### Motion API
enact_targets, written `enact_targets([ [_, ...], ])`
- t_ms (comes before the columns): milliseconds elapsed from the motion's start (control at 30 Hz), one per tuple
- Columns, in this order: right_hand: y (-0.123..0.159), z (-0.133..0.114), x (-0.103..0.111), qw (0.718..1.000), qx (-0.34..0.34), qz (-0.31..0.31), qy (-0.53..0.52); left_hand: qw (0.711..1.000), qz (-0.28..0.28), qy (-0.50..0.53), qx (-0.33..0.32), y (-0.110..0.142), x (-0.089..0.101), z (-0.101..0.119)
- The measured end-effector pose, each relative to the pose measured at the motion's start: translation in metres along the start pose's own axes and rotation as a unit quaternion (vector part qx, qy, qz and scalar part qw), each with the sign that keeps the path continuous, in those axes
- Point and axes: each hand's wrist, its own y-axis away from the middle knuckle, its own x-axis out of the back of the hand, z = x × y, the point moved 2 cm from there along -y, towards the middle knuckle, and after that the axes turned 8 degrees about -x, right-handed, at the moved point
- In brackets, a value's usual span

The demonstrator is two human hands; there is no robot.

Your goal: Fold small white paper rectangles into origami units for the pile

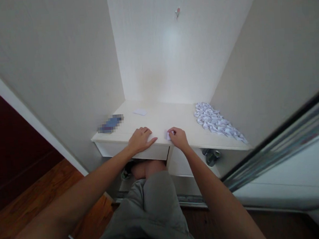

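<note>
My right hand (pixel 179 137) pinches a small piece of white paper (pixel 167 135) between thumb and fingertips, just above the front of the white shelf (pixel 164 115). To the left, my left hand (pixel 140 139) rests on the shelf near its front edge. Its thumb is stretched out and apart from the fingers; something pale by the fingertips is too faint to make out. Farther back lies a flat white paper slip (pixel 140 112). A heap of crumpled or folded white paper pieces (pixel 216 121) spreads along the shelf's right side.
A pixelated bluish item (pixel 111 124) lies at the shelf's left end. Below the shelf are a drawer front (pixel 134 152) and dark, shiny containers (pixel 213 157). A small hook (pixel 178 12) is on the back wall. A metal-edged sliding door (pixel 285 144) bounds the right.
</note>
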Motion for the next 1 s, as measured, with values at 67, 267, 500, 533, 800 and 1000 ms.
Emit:
enact_targets([
  [67,0.003,-0.001,-0.001,1.000,-0.002,0.012,-0.001,0.999,-0.006,-0.044,-0.008,0.005,0.001,0.003],
  [267,0.003,-0.005,-0.006,0.999,0.024,0.033,-0.014,0.991,-0.011,-0.136,-0.001,0.002,-0.002,0.014],
  [500,0.004,-0.008,-0.006,0.995,0.043,0.067,-0.062,0.983,-0.039,-0.182,0.000,0.004,0.000,0.015],
  [533,0.005,-0.008,-0.006,0.994,0.043,0.073,-0.069,0.982,-0.042,-0.184,0.000,0.004,0.000,0.015],
  [800,-0.008,-0.006,-0.006,0.991,0.005,0.080,-0.106,0.983,-0.050,-0.177,0.007,0.002,-0.002,0.013],
  [1000,-0.031,-0.010,-0.013,0.994,-0.022,-0.002,-0.104,0.989,-0.042,-0.136,0.038,0.004,0.000,0.014],
])
